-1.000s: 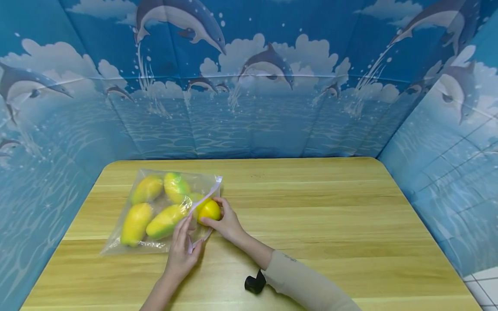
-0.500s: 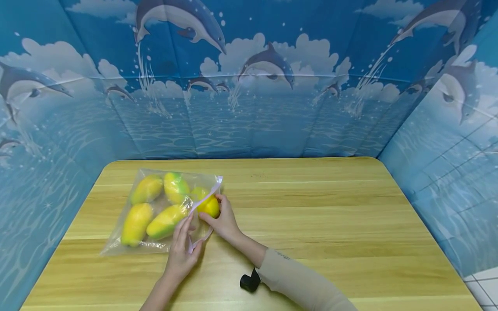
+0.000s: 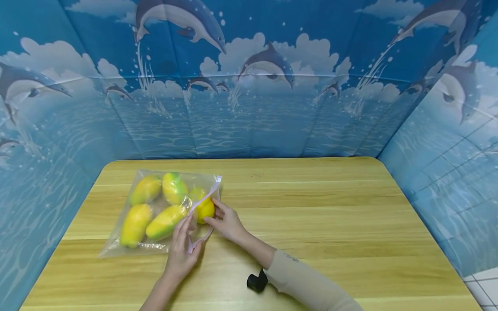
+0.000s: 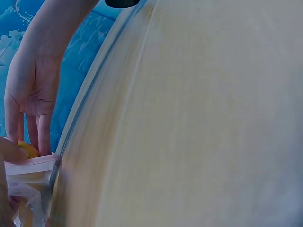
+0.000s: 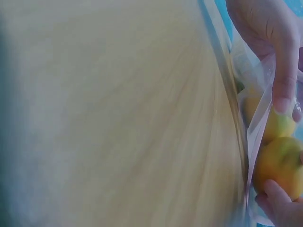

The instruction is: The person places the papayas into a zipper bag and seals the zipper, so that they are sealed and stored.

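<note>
A clear zip bag (image 3: 155, 248) with a pale purple zip strip (image 3: 205, 199) lies at the table's left, holding several yellow-green mangoes (image 3: 135, 222). My left hand (image 3: 183, 250) grips its mouth, fingers over the top layer and thumb near the lower edge. In the mouth sits a yellow mango (image 3: 206, 210), partly under the strip. My right hand (image 3: 229, 222) has its thumb and fingers on either side of this mango's outer end. The right wrist view shows my right thumb (image 5: 277, 196) against the mango (image 5: 281, 165), close to another mango inside.
The wooden table (image 3: 330, 216) has a back edge along a blue dolphin-print curtain (image 3: 249, 116). A black device (image 3: 256, 281) is at my right sleeve (image 3: 303, 276). White floor tiles (image 3: 484, 287) show at the lower right.
The mango under my right hand has moved left, farther into the bag's mouth. My right hand has shifted its hold around it. The left hand keeps its place on the bag.
</note>
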Demonstrator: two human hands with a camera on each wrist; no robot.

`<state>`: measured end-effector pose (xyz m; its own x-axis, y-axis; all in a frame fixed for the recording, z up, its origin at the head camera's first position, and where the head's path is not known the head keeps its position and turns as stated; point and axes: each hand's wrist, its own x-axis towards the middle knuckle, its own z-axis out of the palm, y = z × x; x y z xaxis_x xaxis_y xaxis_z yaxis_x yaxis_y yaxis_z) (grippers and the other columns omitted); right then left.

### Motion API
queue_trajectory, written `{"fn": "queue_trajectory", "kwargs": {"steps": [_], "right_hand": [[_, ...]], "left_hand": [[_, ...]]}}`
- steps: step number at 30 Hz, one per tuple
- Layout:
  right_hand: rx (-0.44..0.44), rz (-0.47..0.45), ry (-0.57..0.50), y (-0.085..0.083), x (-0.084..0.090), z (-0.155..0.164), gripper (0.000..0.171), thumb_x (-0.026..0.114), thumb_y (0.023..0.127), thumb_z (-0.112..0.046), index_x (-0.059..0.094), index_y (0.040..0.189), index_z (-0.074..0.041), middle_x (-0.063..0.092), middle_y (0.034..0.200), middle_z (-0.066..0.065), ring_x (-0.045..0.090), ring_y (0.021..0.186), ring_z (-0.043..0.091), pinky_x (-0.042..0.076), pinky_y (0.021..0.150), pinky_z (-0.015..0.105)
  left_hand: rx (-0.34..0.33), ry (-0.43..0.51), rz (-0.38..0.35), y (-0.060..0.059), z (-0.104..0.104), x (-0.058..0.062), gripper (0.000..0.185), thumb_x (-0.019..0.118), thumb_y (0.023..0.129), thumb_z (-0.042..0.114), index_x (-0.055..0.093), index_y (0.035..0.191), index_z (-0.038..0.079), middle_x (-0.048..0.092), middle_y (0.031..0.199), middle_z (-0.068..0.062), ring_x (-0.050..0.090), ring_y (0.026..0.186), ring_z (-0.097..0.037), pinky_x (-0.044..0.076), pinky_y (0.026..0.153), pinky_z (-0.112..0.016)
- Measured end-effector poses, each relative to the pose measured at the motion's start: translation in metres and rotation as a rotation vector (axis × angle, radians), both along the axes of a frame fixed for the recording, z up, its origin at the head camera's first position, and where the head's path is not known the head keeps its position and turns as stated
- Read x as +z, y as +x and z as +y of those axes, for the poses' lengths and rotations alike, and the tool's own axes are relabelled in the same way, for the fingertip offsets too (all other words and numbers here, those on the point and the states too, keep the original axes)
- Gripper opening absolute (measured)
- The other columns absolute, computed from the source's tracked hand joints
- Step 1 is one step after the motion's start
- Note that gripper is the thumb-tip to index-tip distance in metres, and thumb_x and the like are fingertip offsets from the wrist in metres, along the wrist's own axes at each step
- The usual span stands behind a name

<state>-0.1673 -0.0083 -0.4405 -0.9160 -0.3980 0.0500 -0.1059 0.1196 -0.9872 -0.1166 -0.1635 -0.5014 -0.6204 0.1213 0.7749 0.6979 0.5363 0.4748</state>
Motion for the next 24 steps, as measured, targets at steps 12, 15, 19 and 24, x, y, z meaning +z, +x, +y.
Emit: {"fn": "queue_trajectory", "kwargs": {"steps": [12,15,19,24], "right_hand": [[-0.116,0.028,0.01,-0.022,-0.039,-0.012,0.057,0.075,0.073,-0.008,0.047,0.122,0.002,0.054,0.111,0.017,0.06,0.091,0.027,0.054,0.069,0.02],[-0.142,0.038,0.024,-0.023,-0.041,-0.015,0.057,0.076,0.072,-0.008,0.048,0.121,0.002,0.054,0.108,0.017,0.059,0.088,0.026,0.054,0.068,0.02],[-0.152,0.036,0.004,-0.019,-0.03,-0.015,0.056,0.074,0.072,-0.004,0.048,0.119,0.006,0.053,0.106,0.022,0.057,0.089,0.035,0.053,0.069,0.019],[-0.151,0.023,-0.021,-0.007,-0.007,-0.013,0.05,0.07,0.074,0.001,0.048,0.117,0.011,0.052,0.108,0.027,0.055,0.092,0.043,0.053,0.069,0.018]], "left_hand": [[-0.005,0.003,0.01,0.004,0.005,0.015,0.09,0.069,0.038,-0.031,0.039,0.122,-0.019,0.044,0.116,-0.032,0.051,0.083,-0.031,0.047,0.084,-0.015],[-0.012,0.003,0.021,0.007,0.009,0.027,0.088,0.067,0.038,-0.032,0.039,0.12,-0.021,0.045,0.112,-0.034,0.051,0.081,-0.031,0.046,0.086,-0.015],[-0.021,0.007,0.026,0.004,0.007,0.021,0.088,0.068,0.037,-0.032,0.039,0.12,-0.02,0.045,0.113,-0.034,0.052,0.081,-0.031,0.045,0.087,-0.014],[-0.022,0.006,0.012,-0.001,0.001,0.003,0.091,0.07,0.039,-0.029,0.039,0.124,-0.017,0.044,0.12,-0.029,0.052,0.085,-0.029,0.045,0.087,-0.014]]}}
